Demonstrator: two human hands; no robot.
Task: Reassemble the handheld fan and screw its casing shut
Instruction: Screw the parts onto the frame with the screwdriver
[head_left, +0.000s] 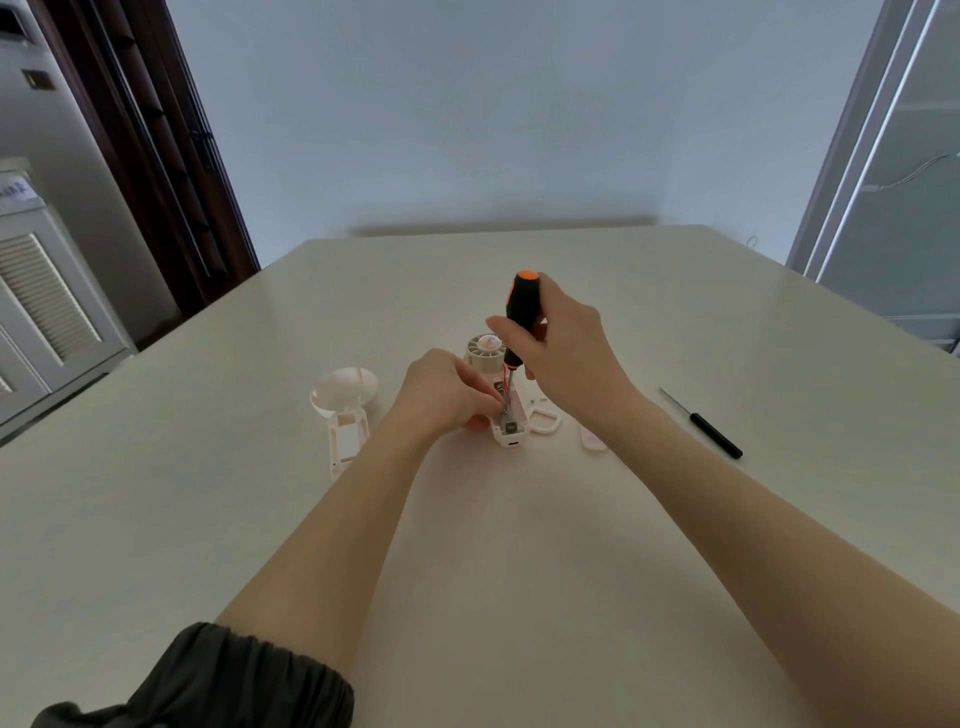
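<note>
In the head view, a pale table (208, 519) fills the lower frame, and the work sits just above its centre. The fan (506, 410) lies there with its casing open — wires and a small board show inside the handle, and the round ribbed head points to the far edge. The left hand (447, 395) curls around the handle's left side, fingers closed on it and pinching near the open cavity. The right hand (566, 348) is wrapped around a screwdriver (519, 322) with a black grip and orange cap, held nearly upright, its tip down inside the open handle. Left of centre lies the cover (343, 410) — a shallow round dish joined to a slotted frame, apart from the fan. Just right of the fan rests a white loop (545, 421), and beside it a small pinkish piece (592, 441), partly behind the right wrist. Further right lies a thin tool (701, 423) with a black handle, well apart.
</note>
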